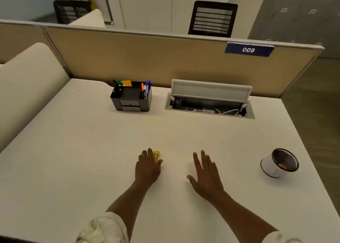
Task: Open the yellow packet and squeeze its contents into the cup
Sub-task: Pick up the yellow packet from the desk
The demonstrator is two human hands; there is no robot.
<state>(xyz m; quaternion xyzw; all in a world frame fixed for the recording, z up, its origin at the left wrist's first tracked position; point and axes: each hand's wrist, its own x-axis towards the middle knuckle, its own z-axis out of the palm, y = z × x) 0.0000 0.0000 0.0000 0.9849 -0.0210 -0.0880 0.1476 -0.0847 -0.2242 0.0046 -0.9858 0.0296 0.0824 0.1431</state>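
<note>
A small yellow packet (156, 155) lies on the white desk (92, 151), mostly covered by my left hand (147, 166). The fingers of that hand curl over it and the thumb touches its near end. My right hand (205, 171) hovers palm down to the right of the packet, fingers spread, holding nothing. The white cup (279, 162) with a dark rim stands at the right of the desk, well apart from both hands. Something orange shows inside it.
A black desk organiser (131, 100) with pens stands at the back centre. Next to it is an open cable tray (209, 106) with its lid raised. A beige partition (165, 59) closes the far side. The desk's right edge runs close behind the cup.
</note>
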